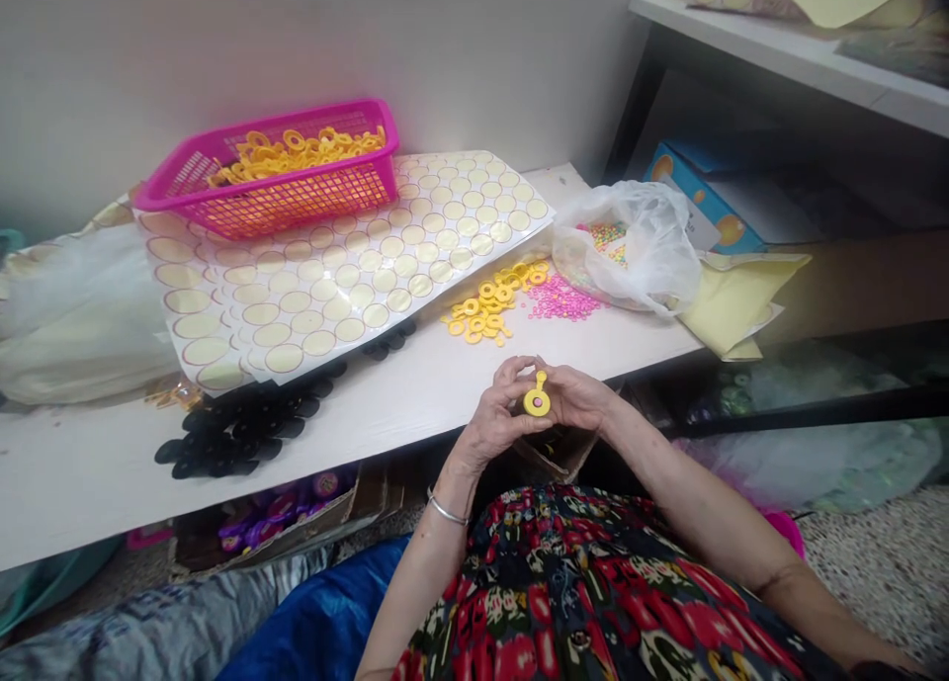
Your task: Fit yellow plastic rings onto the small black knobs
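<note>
Both my hands meet just below the white table's front edge [415, 394]. My left hand [495, 416] and my right hand [574, 396] pinch together on one small yellow ring piece [537, 400] with a short stem pointing up. Their fingers are closed around it. On the table just beyond lie a loose pile of yellow rings [489, 303] and a scatter of pink beads [563, 299]. A silver bangle [447, 510] sits on my left wrist.
A pink basket [297, 195] full of yellow rings stands at the back on a large sheet of round stickers [348, 266]. Black discs [244, 429] lie at the left front. A clear plastic bag [638, 241] of coloured beads and yellow paper [741, 300] are at the right. A shelf [786, 53] rises beyond.
</note>
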The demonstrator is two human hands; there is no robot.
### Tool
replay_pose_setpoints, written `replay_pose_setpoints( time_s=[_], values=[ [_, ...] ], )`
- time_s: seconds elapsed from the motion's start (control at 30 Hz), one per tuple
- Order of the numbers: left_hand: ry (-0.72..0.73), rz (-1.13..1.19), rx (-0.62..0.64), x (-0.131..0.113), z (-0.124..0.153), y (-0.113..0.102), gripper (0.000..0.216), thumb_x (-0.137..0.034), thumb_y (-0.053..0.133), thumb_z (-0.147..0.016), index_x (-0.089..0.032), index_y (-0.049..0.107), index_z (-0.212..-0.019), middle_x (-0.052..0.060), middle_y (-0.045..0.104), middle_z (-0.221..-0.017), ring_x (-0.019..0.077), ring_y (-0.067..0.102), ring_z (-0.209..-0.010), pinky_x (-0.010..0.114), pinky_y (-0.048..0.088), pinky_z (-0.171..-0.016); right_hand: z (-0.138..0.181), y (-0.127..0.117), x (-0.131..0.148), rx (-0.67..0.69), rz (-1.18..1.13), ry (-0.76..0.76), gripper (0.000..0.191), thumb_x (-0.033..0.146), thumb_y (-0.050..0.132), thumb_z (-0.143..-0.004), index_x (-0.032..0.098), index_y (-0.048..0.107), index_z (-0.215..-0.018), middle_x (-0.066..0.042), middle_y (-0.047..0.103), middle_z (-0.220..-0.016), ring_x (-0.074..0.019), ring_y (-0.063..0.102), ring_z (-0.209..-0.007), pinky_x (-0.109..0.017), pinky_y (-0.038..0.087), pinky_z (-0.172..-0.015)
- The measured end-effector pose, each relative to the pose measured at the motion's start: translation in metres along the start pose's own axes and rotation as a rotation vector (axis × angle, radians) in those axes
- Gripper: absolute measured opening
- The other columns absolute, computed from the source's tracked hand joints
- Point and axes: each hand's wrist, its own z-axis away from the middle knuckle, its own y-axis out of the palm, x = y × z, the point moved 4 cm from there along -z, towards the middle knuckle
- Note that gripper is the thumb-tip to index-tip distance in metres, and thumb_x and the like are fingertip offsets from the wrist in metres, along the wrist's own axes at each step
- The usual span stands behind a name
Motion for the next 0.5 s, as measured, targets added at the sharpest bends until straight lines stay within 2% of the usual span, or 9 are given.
replay_pose_setpoints(
  time_s=[0.17, 0.27, 0.37, 0.5],
  values=[
    [-0.046, -0.082, 0.014, 0.005, 0.002, 0.001, 0.048, -0.033, 0.077, -0.059, -0.027, 0.066, -0.105, 0.008, 0.042, -0.133, 0.0298, 0.025, -0.13, 0.048, 0.018, -0.109, 0.009, 0.005, 0.005, 0.096, 0.135, -0.026, 0.033, 0.032, 0.075, -0.06, 0.011, 0.064, -0.083, -0.001, 0.061, -0.073, -0.0098, 0.055, -0.063, -0.021, 0.047, -0.055],
    [-0.041, -0.134, 0.03, 0.003, 0.002, 0.003, 0.047, -0.033, 0.077, -0.059, -0.027, 0.066, -0.105, 0.008, 0.044, -0.132, 0.0292, 0.024, -0.131, 0.049, 0.015, -0.109, 0.012, 0.005, 0.01, 0.118, 0.256, -0.037, 0.028, 0.021, 0.077, -0.054, 0.011, 0.065, -0.077, 0.002, 0.059, -0.067, -0.0077, 0.052, -0.058, -0.019, 0.043, -0.053],
    [-0.035, -0.202, 0.059, 0.0, 0.0, 0.007, 0.039, -0.032, 0.078, -0.058, -0.025, 0.069, -0.095, 0.008, 0.046, -0.13, 0.03, 0.025, -0.13, 0.05, 0.015, -0.109, 0.012, 0.004, 0.013, 0.133, 0.315, -0.063, 0.025, 0.013, 0.076, -0.05, 0.012, 0.065, -0.072, 0.004, 0.057, -0.064, -0.0074, 0.05, -0.056, -0.019, 0.04, -0.052],
    [0.033, -0.292, 0.069, -0.004, -0.002, 0.011, 0.034, -0.031, 0.079, -0.055, -0.024, 0.07, -0.088, 0.008, 0.051, -0.123, 0.0286, 0.033, -0.125, 0.05, 0.012, -0.11, 0.011, 0.004, 0.012, 0.124, 0.355, -0.085, 0.034, 0.008, 0.076, -0.042, 0.013, 0.064, -0.074, 0.004, 0.059, -0.07, -0.0094, 0.052, -0.063, -0.02, 0.04, -0.055]
  ],
)
